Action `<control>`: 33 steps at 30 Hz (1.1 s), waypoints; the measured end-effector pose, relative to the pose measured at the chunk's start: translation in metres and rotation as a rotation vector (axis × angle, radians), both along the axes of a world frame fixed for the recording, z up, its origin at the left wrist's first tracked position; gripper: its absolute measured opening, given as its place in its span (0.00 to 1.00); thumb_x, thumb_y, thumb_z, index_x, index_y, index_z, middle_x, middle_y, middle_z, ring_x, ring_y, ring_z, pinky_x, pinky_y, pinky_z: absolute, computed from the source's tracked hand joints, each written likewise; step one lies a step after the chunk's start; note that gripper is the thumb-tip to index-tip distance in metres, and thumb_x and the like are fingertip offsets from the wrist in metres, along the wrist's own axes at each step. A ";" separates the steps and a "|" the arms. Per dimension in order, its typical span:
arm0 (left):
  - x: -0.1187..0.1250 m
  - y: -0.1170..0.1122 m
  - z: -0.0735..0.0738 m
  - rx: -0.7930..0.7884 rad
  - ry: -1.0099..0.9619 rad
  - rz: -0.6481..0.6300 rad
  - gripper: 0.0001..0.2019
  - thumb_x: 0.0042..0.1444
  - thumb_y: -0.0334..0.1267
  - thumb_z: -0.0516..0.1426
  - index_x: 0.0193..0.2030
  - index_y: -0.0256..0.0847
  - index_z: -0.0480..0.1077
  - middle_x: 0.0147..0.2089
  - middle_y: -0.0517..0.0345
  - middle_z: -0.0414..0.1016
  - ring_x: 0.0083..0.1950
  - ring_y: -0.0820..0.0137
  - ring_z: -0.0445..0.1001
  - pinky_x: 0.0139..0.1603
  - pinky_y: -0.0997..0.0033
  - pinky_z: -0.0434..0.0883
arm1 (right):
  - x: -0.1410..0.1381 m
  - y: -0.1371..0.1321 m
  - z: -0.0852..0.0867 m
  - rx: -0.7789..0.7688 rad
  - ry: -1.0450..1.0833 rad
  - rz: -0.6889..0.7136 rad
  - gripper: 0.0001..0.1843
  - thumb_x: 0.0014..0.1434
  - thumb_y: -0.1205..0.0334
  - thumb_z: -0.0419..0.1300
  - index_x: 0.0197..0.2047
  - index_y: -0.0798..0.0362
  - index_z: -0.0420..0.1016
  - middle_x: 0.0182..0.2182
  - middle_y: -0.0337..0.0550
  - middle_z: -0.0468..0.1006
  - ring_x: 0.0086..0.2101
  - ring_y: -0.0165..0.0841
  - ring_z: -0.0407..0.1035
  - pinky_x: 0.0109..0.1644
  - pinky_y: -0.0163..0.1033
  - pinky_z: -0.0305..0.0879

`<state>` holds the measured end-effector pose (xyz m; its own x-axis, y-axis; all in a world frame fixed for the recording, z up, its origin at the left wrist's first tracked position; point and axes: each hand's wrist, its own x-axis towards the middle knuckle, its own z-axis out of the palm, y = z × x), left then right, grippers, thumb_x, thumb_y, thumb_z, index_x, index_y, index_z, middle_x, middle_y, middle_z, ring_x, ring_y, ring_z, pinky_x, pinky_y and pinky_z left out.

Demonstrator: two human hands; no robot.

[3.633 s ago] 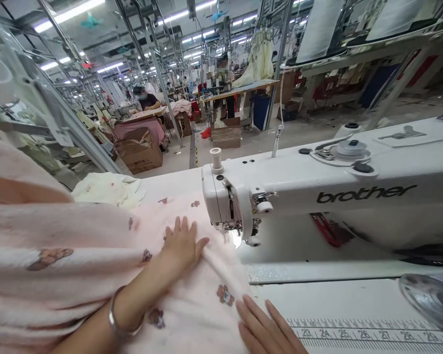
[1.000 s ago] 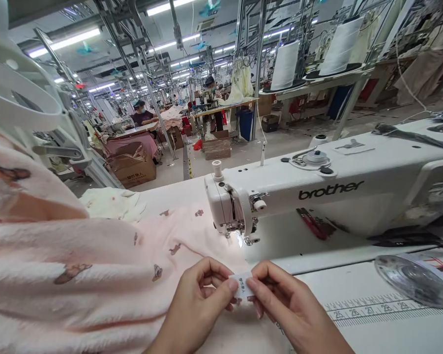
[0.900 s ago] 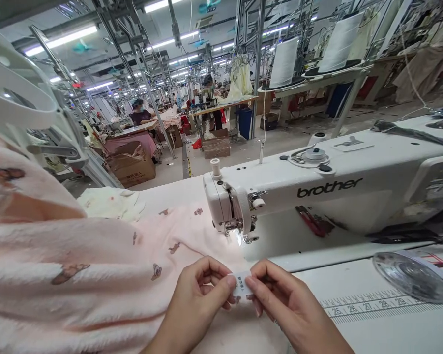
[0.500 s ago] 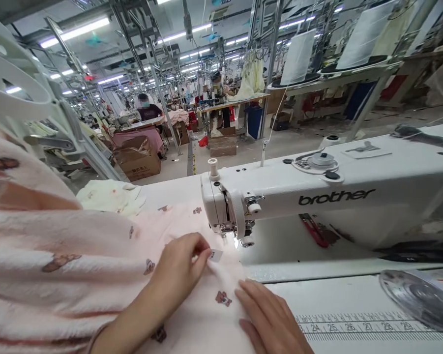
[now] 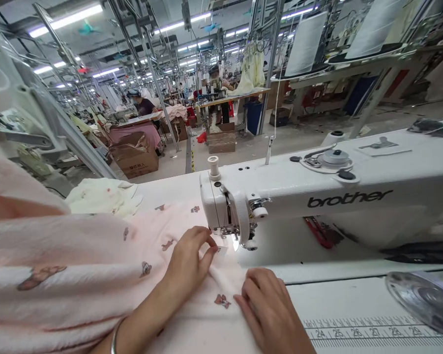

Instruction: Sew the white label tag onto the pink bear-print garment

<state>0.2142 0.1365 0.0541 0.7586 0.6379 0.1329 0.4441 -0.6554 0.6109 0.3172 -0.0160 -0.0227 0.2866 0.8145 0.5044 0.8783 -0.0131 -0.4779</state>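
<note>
A pink fleece garment (image 5: pixel 96 260) with small bear prints lies across the table and runs under the presser foot (image 5: pixel 227 231) of a white Brother sewing machine (image 5: pixel 298 191). My left hand (image 5: pixel 189 258) pinches a small white label (image 5: pixel 221 250) against the fabric, just in front of the foot. Its fingertips partly cover the label. My right hand (image 5: pixel 264 309) rests on the fleece near the table's front, holding nothing. The needle area is partly hidden behind the machine's head.
A crumpled cream garment (image 5: pixel 103 196) lies behind the fleece. A ruler scale (image 5: pixel 369 332) runs along the table, and a round clear plate (image 5: pixel 424 300) sits at right. Beyond the table stand a cardboard box (image 5: pixel 134 160) and a co-worker (image 5: pixel 140 104).
My left hand has moved the label toward the presser foot. My right hand has shifted slightly up and to the right on the fleece.
</note>
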 end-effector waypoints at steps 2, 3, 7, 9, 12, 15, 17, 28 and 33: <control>0.003 -0.006 0.005 -0.234 0.029 0.054 0.05 0.54 0.35 0.54 0.30 0.39 0.70 0.32 0.57 0.72 0.33 0.70 0.71 0.32 0.73 0.66 | 0.001 -0.002 -0.004 -0.016 0.013 -0.049 0.07 0.65 0.64 0.47 0.35 0.53 0.62 0.38 0.47 0.66 0.40 0.39 0.61 0.41 0.44 0.62; 0.005 -0.009 0.003 -0.384 0.045 0.069 0.06 0.53 0.36 0.55 0.29 0.38 0.69 0.27 0.59 0.71 0.29 0.71 0.70 0.29 0.74 0.65 | 0.002 -0.003 -0.005 -0.008 0.006 -0.065 0.07 0.66 0.62 0.47 0.38 0.54 0.63 0.39 0.48 0.66 0.41 0.40 0.61 0.42 0.45 0.63; 0.011 -0.014 -0.015 -0.711 0.013 0.154 0.07 0.51 0.38 0.56 0.28 0.36 0.67 0.21 0.62 0.68 0.23 0.73 0.69 0.27 0.75 0.66 | 0.006 -0.007 -0.009 0.031 -0.107 -0.067 0.16 0.65 0.58 0.49 0.53 0.57 0.63 0.43 0.51 0.65 0.45 0.41 0.60 0.45 0.44 0.64; 0.013 -0.014 -0.024 -0.660 0.007 0.179 0.07 0.51 0.39 0.56 0.29 0.36 0.68 0.21 0.61 0.69 0.23 0.73 0.69 0.27 0.75 0.65 | 0.006 -0.006 -0.009 0.017 -0.145 -0.045 0.18 0.65 0.60 0.50 0.57 0.57 0.62 0.42 0.51 0.64 0.43 0.40 0.61 0.44 0.44 0.65; 0.015 -0.016 -0.030 -0.547 0.033 0.199 0.08 0.51 0.39 0.55 0.29 0.36 0.69 0.22 0.60 0.70 0.23 0.73 0.69 0.27 0.75 0.64 | 0.005 -0.004 -0.006 0.023 -0.160 -0.031 0.18 0.65 0.63 0.49 0.56 0.58 0.64 0.41 0.51 0.64 0.42 0.40 0.61 0.42 0.44 0.65; 0.015 -0.018 -0.032 -0.476 0.053 0.234 0.07 0.51 0.38 0.55 0.28 0.37 0.69 0.23 0.59 0.70 0.24 0.73 0.69 0.27 0.75 0.64 | 0.005 -0.003 -0.005 0.043 -0.161 -0.030 0.18 0.65 0.64 0.48 0.55 0.60 0.65 0.41 0.52 0.63 0.41 0.40 0.60 0.41 0.44 0.64; 0.015 -0.019 -0.033 -0.444 0.062 0.246 0.07 0.50 0.38 0.54 0.28 0.37 0.69 0.23 0.60 0.70 0.24 0.72 0.69 0.27 0.75 0.64 | 0.004 -0.003 -0.004 0.052 -0.159 -0.028 0.18 0.65 0.65 0.48 0.55 0.60 0.65 0.41 0.52 0.63 0.41 0.40 0.60 0.41 0.44 0.63; 0.015 -0.018 -0.035 -0.429 0.067 0.231 0.08 0.51 0.38 0.54 0.28 0.36 0.68 0.22 0.60 0.70 0.25 0.73 0.68 0.27 0.76 0.63 | 0.006 -0.002 -0.004 0.060 -0.158 -0.035 0.17 0.65 0.64 0.48 0.53 0.59 0.67 0.40 0.52 0.65 0.41 0.40 0.61 0.41 0.43 0.64; 0.015 -0.018 -0.033 -0.418 0.088 0.216 0.08 0.51 0.39 0.53 0.28 0.37 0.68 0.22 0.60 0.69 0.25 0.72 0.68 0.27 0.75 0.63 | 0.006 -0.004 -0.006 0.026 -0.155 -0.038 0.17 0.65 0.63 0.48 0.55 0.56 0.66 0.41 0.52 0.66 0.42 0.39 0.62 0.42 0.43 0.65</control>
<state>0.2287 0.1184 0.0207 0.6000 0.7670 -0.2276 0.6046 -0.2484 0.7568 0.3237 -0.0204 -0.0284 0.2342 0.7907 0.5656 0.9406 -0.0373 -0.3374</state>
